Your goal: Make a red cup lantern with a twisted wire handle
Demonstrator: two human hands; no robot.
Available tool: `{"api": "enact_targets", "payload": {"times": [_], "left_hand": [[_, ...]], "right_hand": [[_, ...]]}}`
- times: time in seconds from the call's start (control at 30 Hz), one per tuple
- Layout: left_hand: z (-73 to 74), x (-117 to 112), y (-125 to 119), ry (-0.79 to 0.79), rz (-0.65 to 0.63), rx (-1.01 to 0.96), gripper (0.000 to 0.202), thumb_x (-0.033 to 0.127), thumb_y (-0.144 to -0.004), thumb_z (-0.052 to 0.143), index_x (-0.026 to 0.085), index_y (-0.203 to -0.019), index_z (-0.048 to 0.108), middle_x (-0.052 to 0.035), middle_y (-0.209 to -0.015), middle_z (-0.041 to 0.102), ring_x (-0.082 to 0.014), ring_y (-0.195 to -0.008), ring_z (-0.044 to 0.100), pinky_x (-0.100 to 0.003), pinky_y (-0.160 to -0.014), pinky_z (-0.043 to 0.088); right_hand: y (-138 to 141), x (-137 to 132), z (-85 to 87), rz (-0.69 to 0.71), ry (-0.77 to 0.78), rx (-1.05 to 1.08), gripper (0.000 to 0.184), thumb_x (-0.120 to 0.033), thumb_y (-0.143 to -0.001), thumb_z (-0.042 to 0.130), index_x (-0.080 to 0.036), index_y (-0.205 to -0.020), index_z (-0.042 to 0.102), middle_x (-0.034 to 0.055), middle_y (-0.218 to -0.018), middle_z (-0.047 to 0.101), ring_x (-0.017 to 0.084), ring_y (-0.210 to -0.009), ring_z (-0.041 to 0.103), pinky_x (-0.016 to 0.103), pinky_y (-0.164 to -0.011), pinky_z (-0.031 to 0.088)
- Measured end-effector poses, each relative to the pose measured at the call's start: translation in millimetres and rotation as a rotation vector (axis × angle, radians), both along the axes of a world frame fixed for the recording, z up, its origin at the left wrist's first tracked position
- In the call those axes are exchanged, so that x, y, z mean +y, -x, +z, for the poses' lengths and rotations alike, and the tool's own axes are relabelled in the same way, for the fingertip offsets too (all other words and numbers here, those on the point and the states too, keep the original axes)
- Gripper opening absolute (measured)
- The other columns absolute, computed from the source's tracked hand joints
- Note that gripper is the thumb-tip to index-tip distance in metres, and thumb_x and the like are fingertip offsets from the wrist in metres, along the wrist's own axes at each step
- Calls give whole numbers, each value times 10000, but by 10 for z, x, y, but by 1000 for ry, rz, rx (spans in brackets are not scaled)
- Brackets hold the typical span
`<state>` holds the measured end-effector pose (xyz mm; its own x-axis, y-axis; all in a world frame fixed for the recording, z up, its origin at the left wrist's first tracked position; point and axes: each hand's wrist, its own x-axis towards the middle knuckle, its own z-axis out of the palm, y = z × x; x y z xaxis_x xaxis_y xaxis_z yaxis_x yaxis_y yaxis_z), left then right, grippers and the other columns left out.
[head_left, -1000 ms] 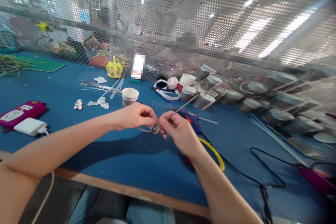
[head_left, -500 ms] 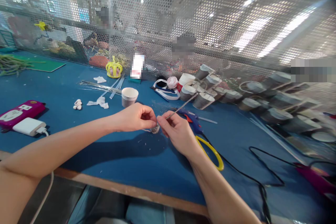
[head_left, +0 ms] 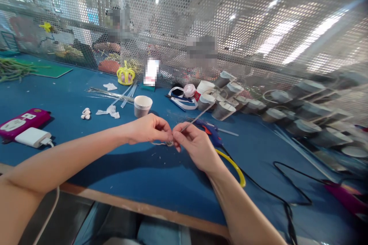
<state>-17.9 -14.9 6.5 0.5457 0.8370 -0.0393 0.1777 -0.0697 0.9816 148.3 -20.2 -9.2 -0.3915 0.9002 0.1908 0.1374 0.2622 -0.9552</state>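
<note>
My left hand [head_left: 149, 129] and my right hand [head_left: 195, 145] meet over the blue table [head_left: 129, 168], fingers pinched together. Between them is a small grey roll [head_left: 169, 143], mostly hidden by the fingertips, which my left hand pinches. My right hand pinches a thin grey stem [head_left: 198, 117] that runs up and to the right from the roll. A blue glue gun [head_left: 211, 132] lies just behind my right hand, and a yellow hoop [head_left: 234, 168] curves out from under that wrist.
A white paper cup [head_left: 142, 105] stands behind my left hand. Several grey cups [head_left: 258, 105] lie along the perforated screen. A pink power strip [head_left: 20, 118] and a white charger [head_left: 33, 137] sit at left. A black cable [head_left: 287, 195] runs at right. Other people work behind the screen.
The two hands have closed in on each other, so the small roll is now more hidden by the fingertips. Nothing else on the table has moved.
</note>
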Motion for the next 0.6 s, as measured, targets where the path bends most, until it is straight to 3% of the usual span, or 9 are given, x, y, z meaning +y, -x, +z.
{"api": "enact_targets", "payload": {"times": [0.3, 0.6], "left_hand": [[60, -17, 2, -146, -1, 34, 23, 124, -732, 496, 129, -718, 514, 38, -609, 522, -46, -546, 461, -164, -510, 375], [29, -4, -1, -225, 12, 52, 45, 109, -708, 495, 138, -733, 473, 33, -619, 510, -66, -573, 475, -206, -566, 398]], "right_hand": [[-8, 5, -3, -101, -38, -85, 297, -469, -730, 544, -189, -694, 452, -67, -495, 441, 75, -422, 409, 221, -438, 351], [6, 10, -7, -165, -123, -172, 264, -426, -757, 516, -192, -661, 440, -69, -463, 411, 74, -405, 369, 214, -408, 290]]}}
